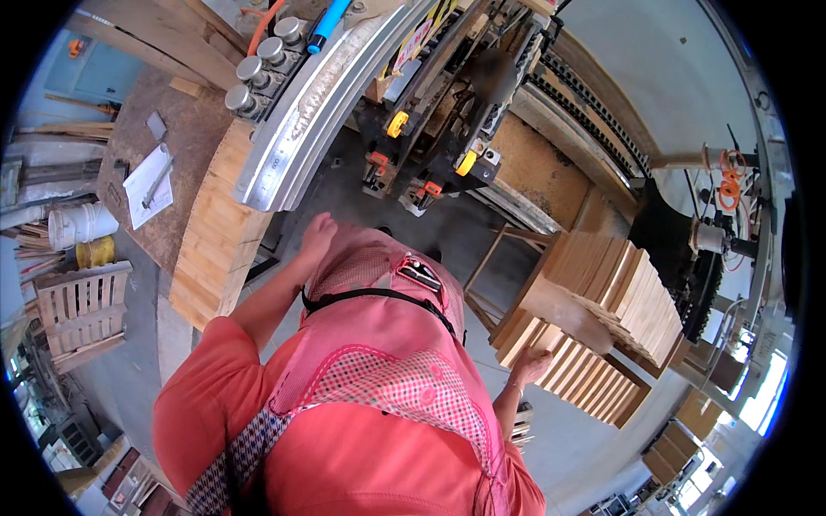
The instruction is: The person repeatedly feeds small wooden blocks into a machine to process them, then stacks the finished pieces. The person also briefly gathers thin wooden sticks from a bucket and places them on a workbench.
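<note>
My left hand [318, 232] is raised in front of my pink apron, fingers curled, with nothing visible in it. It hovers just below the lower end of a curved metal rail [301, 120] and beside a block of stacked pale wood [215, 241]. My right hand [529, 363] reaches out to the right and grips the near end of a tan wooden board [568, 314], which looks blurred. That board lies over rows of similar boards standing on edge [594, 378], with a second row [637, 292] behind it.
A dark machine with orange and yellow knobs [430, 146] stands ahead. On the left bench lie a sheet of paper and a metal tool [148, 185]. A white bucket [82, 225] and a small pallet [82, 310] sit at the left. A chain drive [680, 249] is at the right.
</note>
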### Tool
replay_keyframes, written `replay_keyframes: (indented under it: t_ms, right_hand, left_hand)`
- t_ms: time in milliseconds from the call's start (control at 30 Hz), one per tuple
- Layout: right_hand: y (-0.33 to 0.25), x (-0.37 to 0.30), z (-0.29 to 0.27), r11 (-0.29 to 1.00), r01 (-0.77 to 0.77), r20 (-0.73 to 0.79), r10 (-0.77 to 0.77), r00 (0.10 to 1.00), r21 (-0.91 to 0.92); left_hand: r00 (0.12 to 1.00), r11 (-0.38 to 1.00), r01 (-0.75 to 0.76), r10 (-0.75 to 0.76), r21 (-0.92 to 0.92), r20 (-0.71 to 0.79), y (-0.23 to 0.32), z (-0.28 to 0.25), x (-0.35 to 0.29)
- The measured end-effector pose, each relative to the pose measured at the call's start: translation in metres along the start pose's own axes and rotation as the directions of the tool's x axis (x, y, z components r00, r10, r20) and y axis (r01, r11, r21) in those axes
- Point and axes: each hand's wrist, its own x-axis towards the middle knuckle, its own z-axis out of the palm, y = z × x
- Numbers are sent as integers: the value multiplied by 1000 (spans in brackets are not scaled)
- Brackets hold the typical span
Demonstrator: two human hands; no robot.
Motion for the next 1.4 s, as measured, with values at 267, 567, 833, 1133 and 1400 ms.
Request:
replay_keyframes:
  t_ms: [267,567,833,1133,1400]
  right_hand:
    - [-140,103,-66,835,504,-239,-455,858,221]
    - [-409,267,-131,344,917,-211,-899,384,203]
    - [-633,362,-131,80,995,-108,-990,85,56]
    - [-730,396,-73,63,993,7,-998,63,96]
    - [-743,409,-73,107,986,84,-992,96,131]
  left_hand:
    - [999,996,23,-20,-88,35,14,23,5]
    - [976,898,-66,148,-436,158,182,94,-2]
    - [956,801,-171,275,-574,99,306,180,14]
    - [989,790,-117,148,-601,2,325,217,28]
    - [971,788,-105,213,-606,110,348,233,62]
